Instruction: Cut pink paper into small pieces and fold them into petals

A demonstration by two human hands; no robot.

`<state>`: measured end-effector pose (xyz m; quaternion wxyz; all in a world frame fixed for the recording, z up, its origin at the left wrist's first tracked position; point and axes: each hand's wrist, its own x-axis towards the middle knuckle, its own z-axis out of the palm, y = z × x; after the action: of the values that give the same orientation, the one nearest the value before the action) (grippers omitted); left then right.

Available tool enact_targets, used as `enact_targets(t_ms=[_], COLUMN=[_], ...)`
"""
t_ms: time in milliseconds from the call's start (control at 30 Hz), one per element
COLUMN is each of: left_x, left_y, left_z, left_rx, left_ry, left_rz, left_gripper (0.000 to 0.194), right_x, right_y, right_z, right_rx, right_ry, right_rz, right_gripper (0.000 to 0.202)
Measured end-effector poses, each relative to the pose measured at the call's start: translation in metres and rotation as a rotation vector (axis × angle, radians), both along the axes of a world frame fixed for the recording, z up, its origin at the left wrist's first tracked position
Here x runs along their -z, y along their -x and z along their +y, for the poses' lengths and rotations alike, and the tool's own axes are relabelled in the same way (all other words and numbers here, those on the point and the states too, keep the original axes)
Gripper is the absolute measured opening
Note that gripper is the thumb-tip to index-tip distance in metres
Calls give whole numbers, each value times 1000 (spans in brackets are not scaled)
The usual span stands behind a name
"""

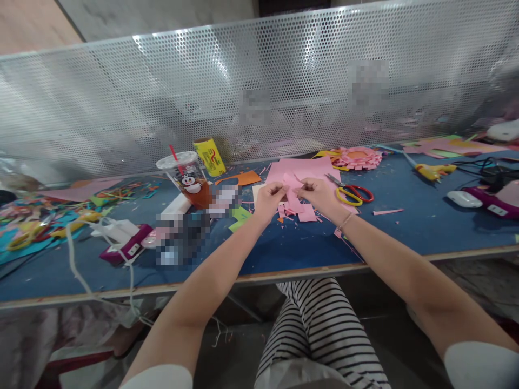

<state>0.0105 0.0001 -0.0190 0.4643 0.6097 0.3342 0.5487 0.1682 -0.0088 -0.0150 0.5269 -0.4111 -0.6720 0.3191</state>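
At the far left of the frame, coloured paper scraps (38,210) lie heaped on the blue table (227,259). Right of them, in the lower left, sits a purple power strip (117,252) with white plugs and cables. Farther along, left of centre, stands a clear cup (190,183) with a red straw and a brownish drink; a yellow box (213,159) is just behind it, to the right. An orange paper piece (243,178) lies near the box, green paper (240,219) below that.

At the centre, the left hand (271,199) has thumb and fingers closed narrowly on a small pink paper piece (294,201). This piece is between the hands, over a larger pink sheet (278,168). The right hand (316,192) pinches at the piece's right edge, fingertips close together; whether they grip it I cannot tell.

Just right lie scissors (348,201) with yellow and red handles, a pink paper rosette (359,158) behind them. At right rests a yellow glue gun (433,172).
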Motion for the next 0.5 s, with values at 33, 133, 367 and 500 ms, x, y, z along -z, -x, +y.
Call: enact_targets(t_ms=[33, 133, 367, 500], left_x=[0, 1, -3, -4], left_y=[0, 2, 2, -1], left_z=[1, 3, 1, -2], left_rx=[1, -8, -31, -19], left_ry=[2, -1, -23, -14], left_rz=[-3, -16, 56, 79], left_gripper=[25, 25, 23, 24], right_x=[0, 2, 6, 3], right_y=[0, 0, -2, -3], right_z=[1, 4, 8, 4], right_rx=[-25, -146, -109, -49], right_ry=[5, 18, 20, 10], right_rz=[13, 71, 65, 40], right_gripper=[20, 20, 26, 21])
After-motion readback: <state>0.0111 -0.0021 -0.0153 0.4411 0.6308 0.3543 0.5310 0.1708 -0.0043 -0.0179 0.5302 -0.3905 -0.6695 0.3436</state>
